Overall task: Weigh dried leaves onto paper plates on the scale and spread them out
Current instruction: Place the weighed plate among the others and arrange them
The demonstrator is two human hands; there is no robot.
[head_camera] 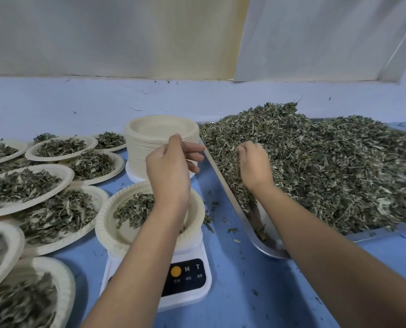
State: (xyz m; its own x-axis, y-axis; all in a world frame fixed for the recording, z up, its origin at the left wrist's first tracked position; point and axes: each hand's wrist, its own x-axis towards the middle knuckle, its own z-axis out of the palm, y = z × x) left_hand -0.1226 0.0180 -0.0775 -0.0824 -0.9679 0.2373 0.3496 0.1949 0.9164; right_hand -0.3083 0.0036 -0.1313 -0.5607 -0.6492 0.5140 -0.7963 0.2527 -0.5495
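The right hand [254,164] grips a clump in the heap of dried leaves [327,166] on the metal tray [230,200]. The left hand [171,166], fingers loosely spread, hovers over the partly filled paper plate [103,223] on the scale [187,275].

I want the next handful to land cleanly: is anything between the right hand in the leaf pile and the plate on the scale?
Yes: the left hand and its forearm hang over the plate, toward the right hand; the tray rim also lies between them.
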